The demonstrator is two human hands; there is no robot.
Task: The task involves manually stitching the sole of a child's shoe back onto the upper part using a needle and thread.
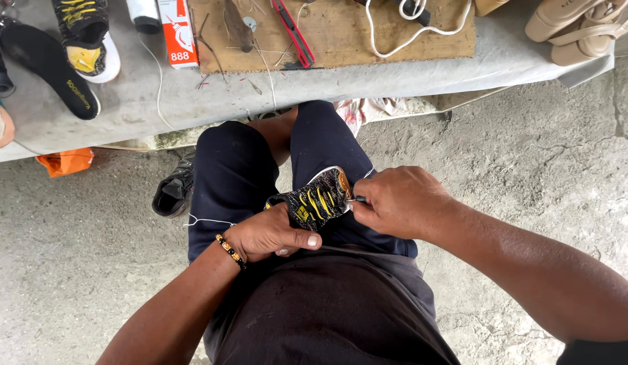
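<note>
A black sneaker with yellow stripes and a white sole rests on my lap between my thighs. My left hand, with a beaded bracelet at the wrist, grips the shoe's heel end from below. Closed at the shoe's side near the sole is my right hand, pinching something small and thin that I cannot make out. A white thread lies across my left thigh.
A low grey bench in front carries a wooden board with a red utility knife, a white cord, a matching sneaker, a black insole, a small box and tan sandals. Another black shoe lies on the concrete floor.
</note>
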